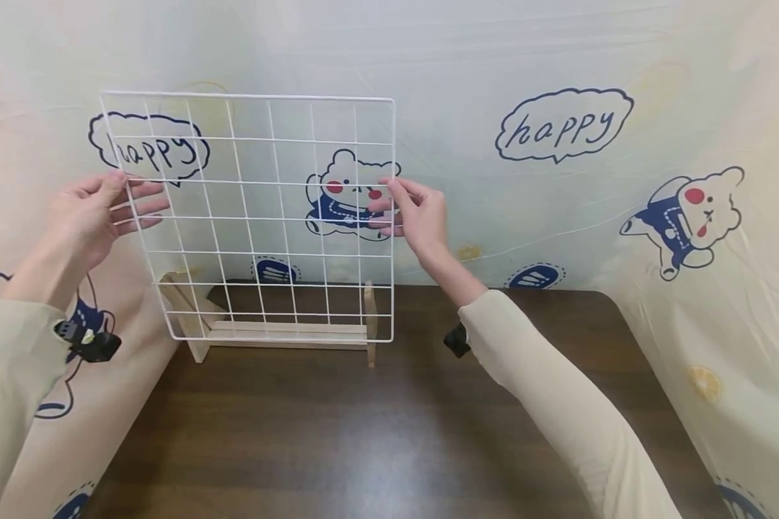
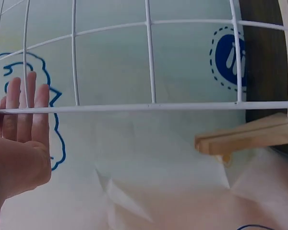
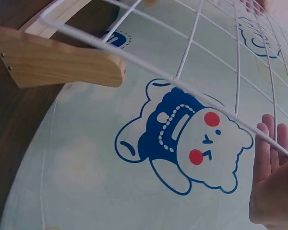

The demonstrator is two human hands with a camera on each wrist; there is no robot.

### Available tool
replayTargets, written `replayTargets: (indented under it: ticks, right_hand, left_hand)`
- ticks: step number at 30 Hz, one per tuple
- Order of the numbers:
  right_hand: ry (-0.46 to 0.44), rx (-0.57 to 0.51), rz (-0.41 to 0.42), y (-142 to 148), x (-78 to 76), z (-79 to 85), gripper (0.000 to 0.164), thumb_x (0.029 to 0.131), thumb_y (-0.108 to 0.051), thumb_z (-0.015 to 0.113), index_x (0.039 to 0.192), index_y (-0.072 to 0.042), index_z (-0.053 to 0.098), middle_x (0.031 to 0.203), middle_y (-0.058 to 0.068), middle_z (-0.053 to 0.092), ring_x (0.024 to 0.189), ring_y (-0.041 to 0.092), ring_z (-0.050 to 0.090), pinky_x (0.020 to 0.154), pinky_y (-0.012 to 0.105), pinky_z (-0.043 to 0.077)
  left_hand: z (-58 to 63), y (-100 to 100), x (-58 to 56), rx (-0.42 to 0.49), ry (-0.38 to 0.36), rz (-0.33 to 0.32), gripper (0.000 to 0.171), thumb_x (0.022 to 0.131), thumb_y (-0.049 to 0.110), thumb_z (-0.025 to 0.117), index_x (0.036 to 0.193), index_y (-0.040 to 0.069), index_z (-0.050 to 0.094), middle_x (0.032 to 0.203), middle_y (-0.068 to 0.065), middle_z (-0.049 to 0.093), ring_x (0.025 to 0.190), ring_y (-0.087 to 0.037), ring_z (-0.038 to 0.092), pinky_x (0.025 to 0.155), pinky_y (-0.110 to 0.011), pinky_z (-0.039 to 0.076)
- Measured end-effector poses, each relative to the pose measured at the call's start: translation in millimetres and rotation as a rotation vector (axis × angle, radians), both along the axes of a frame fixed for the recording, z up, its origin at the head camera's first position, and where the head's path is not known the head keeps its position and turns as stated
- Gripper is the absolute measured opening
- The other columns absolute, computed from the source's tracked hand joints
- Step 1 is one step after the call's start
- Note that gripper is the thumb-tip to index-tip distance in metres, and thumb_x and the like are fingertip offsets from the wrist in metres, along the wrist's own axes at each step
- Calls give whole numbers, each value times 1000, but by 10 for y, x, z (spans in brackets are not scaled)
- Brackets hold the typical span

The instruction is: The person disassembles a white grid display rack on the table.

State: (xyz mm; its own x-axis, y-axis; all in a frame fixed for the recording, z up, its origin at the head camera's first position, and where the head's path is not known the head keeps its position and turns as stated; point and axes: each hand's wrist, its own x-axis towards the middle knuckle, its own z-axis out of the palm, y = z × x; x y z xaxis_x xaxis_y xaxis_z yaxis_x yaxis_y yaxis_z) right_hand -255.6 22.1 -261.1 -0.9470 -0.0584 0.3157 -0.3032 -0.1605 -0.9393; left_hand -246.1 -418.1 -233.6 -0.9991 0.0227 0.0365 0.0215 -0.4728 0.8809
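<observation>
A white wire grid panel [image 1: 283, 219] is held upright by its two side edges. My left hand [image 1: 100, 216] pinches the left edge wire under the thumb, its other fingers straight behind the mesh. On the opposite edge, my right hand [image 1: 422, 216] grips the wire the same way, fingers reaching behind. Below and behind the panel's lower part stands a wooden stand [image 1: 197, 349], with two side pieces joined by a low bar. The panel's bottom wire overlaps that bar in the head view. In the right wrist view a wooden side piece [image 3: 62, 64] lies near the panel's lower corner.
The stand rests on a dark brown table [image 1: 363, 432], toward its back left. Printed cloth [image 1: 454, 43] with bears and lettering hangs behind the table and along both sides. A small black device [image 1: 97, 346] sits at the left cuff.
</observation>
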Motion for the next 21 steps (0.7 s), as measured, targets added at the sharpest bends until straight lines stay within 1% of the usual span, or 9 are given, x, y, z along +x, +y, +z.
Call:
replayTargets:
  ticks: [4,7,9,12,14,16,18,19,21]
  right_hand:
    - [-57,-42,-7,51,-2,-35,27,100,-22,54,114,-4,69,86,17,72,77,40,69,64,43,58]
    - [-89,-54,-25,86,2,-69,28,101,-22,52,114,-3,68,87,16,72,75,34,71,63,42,59]
    - [-120,-83,-35,109,0,-89,27,102,-21,51,113,-1,66,86,16,72,72,31,72,63,42,59]
    - [-159,-125,-50,117,3,-114,26,102,-19,50,112,-1,65,88,17,72,73,32,72,65,43,59]
    - [-189,-153,-69,127,8,-123,25,102,-19,49,111,-2,65,90,17,72,74,33,71,68,46,58]
    - [-205,-160,-94,143,19,-120,25,102,-20,49,110,-4,66,92,17,72,75,33,71,69,46,58]
    - [-213,-161,-112,162,21,-116,25,102,-21,49,110,-4,66,93,17,72,72,28,72,68,45,58]
    - [-219,-164,-119,172,22,-112,25,102,-21,49,109,-4,66,94,17,72,72,28,72,68,44,58]
    - [-223,-157,-130,190,22,-114,26,102,-22,50,109,-5,67,94,17,72,71,27,72,65,40,59]
  left_hand:
    - [-56,92,12,-25,-4,-7,23,98,14,57,107,-4,65,99,-19,71,84,-34,71,69,-45,58]
    - [-106,169,20,-64,-3,-5,24,96,15,59,108,-4,64,99,-18,71,83,-32,71,68,-43,58]
    - [-147,223,16,-103,12,-16,24,97,16,58,108,-4,64,98,-17,72,83,-31,71,68,-42,59]
    - [-196,295,32,-176,35,-12,23,98,18,56,104,-2,64,95,-17,72,81,-29,72,66,-40,59]
    - [-221,349,40,-226,36,3,22,99,18,54,103,-2,63,93,-16,73,79,-28,72,65,-40,59]
    - [-228,403,44,-260,21,28,21,99,18,55,103,-1,63,91,-15,73,77,-28,72,64,-40,59]
    - [-233,440,44,-284,8,37,20,99,18,55,104,0,62,90,-14,73,76,-28,72,64,-39,59]
    - [-237,452,44,-295,6,37,20,99,18,55,105,1,62,90,-14,73,76,-28,72,64,-39,59]
    - [-253,470,45,-326,19,18,19,100,19,53,107,3,61,92,-13,73,77,-27,72,65,-38,59]
